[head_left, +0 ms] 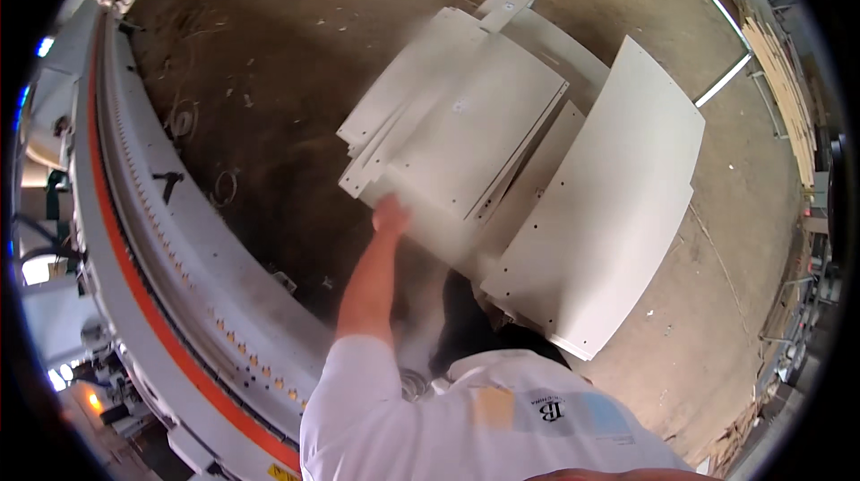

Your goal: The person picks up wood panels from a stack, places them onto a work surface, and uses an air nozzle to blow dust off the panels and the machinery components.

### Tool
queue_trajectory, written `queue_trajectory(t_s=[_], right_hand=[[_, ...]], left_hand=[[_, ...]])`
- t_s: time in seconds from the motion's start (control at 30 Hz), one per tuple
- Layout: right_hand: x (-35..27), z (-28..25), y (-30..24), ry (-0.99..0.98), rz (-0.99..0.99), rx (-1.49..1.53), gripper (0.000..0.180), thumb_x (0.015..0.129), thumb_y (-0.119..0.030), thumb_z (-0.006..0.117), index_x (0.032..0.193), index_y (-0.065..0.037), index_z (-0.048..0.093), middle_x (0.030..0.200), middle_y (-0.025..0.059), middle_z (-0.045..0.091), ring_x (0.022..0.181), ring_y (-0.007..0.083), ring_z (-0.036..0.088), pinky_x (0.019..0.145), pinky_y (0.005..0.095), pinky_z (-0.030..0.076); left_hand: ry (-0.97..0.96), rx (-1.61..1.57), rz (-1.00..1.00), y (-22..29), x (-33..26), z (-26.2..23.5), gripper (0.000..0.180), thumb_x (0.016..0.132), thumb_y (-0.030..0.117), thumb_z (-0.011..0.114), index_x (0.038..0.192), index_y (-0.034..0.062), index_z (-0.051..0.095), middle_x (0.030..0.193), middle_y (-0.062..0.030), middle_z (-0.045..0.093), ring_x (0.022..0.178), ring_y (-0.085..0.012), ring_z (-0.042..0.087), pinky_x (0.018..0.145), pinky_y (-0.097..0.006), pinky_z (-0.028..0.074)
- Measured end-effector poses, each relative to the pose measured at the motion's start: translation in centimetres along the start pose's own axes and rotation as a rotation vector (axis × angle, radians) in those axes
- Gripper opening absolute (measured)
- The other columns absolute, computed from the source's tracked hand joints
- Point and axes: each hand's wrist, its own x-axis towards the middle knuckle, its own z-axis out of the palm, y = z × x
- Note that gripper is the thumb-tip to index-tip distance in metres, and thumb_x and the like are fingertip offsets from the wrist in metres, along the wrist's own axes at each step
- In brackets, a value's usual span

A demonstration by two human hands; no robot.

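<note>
My left hand [391,213] is at the near left edge of a stack of flat white panels [484,114]. Motion smears its fingers, so whether they grip an edge does not show. Small dark holes run along the edges of several panels, and the pieces lie unevenly over one another. To the right, a large white panel [618,185] with holes along its left edge reaches close to my body. My right hand is out of sight; only a strip of bare arm [618,476] shows at the lower edge.
A long white machine bed [210,293] with an orange stripe curves along my left. Scraps and a loop of strapping [225,187] lie on the brown floor. Long boards [781,96] are stacked at the far right. A narrow offcut [511,6] tops the stack's far end.
</note>
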Motion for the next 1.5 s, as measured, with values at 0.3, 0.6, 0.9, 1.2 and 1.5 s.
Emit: queue_trajectory(t_s=[0.3,0.6,0.9,1.2,1.5], right_hand=[[-6.8,5.3,-7.4,0.137,0.485,0.365,0.032,0.096,-0.023,0.066,0.116,0.001,0.071,0.099,0.0083,0.074,0.095,0.0189,0.069,0.089,0.0355,0.054],[-7.4,4.3,-9.6,0.153,0.373,0.096,0.032,0.097,-0.028,0.06,0.104,-0.002,0.076,0.082,0.0065,0.073,0.079,0.018,0.067,0.077,0.0355,0.053],[0.7,0.5,-6.2,0.112,0.219,0.177,0.028,0.097,-0.026,0.059,0.1,-0.003,0.075,0.082,0.0035,0.072,0.078,0.0163,0.066,0.074,0.0345,0.052],[14.5,-3.6,-24.3,0.058,-0.375,-0.21,0.042,0.094,-0.038,0.065,0.113,0.0,0.072,0.091,0.0116,0.076,0.085,0.0223,0.073,0.077,0.035,0.056],[4.5,4.8,-41.4,-0.719,-0.268,0.527,0.054,0.096,-0.048,0.068,0.131,-0.008,0.06,0.122,0.0047,0.068,0.111,0.0178,0.065,0.093,0.0392,0.052]], left_hand=[[0.151,0.082,-0.104,0.8,20.7,-6.5,0.114,0.07,0.054,0.088,0.156,0.0048,0.03,0.154,-0.0135,0.041,0.146,-0.0339,0.036,0.115,-0.049,0.041],[0.099,-0.03,-0.021,2.1,14.3,-3.4,0.085,0.07,0.047,0.085,0.133,0.0057,0.047,0.136,-0.0142,0.051,0.125,-0.034,0.057,0.099,-0.047,0.053],[0.092,-0.241,-0.039,4.8,-7.7,-3.7,0.079,0.073,0.053,0.077,0.132,0.0078,0.052,0.124,-0.0162,0.067,0.113,-0.0354,0.066,0.092,-0.047,0.055],[-0.011,-0.297,-0.214,7.1,-37.1,-8.1,0.097,0.066,0.051,0.085,0.145,0.0071,0.05,0.126,-0.0156,0.069,0.117,-0.0327,0.066,0.099,-0.042,0.052],[0.104,-0.396,-0.467,11.8,-71.5,0.0,0.097,0.065,0.049,0.085,0.146,0.0091,0.051,0.131,-0.0169,0.067,0.121,-0.0331,0.064,0.103,-0.044,0.049]])
